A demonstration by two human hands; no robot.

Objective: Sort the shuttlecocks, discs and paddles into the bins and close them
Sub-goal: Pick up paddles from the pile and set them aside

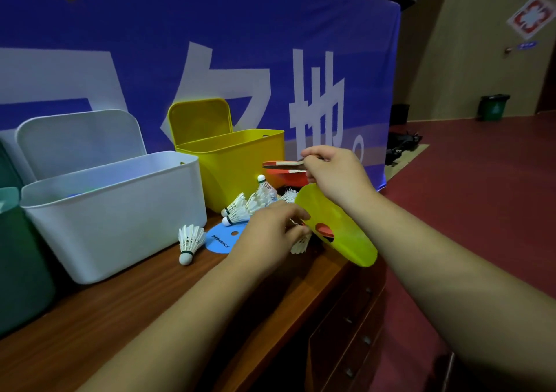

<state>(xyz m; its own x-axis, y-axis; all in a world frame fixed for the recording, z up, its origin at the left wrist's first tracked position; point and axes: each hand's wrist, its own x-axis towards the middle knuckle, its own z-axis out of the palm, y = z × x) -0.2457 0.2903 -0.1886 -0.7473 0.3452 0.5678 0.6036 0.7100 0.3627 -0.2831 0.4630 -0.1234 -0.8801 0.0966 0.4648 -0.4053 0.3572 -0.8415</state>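
Gripping red paddle (284, 166) by handle in right hand (334, 172), raised just beside open yellow bin (237, 163). Pinching edge of tilted yellow disc (346, 235) in left hand (267, 235), above table (144, 301) corner. On table by open white bin (120, 211): loose shuttlecocks (189, 241), blue disc (221, 239).

Green bin (21, 259), apparently half off-frame

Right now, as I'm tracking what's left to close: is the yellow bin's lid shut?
No, the lid stands upright at the back of the yellow bin, leaving it open.
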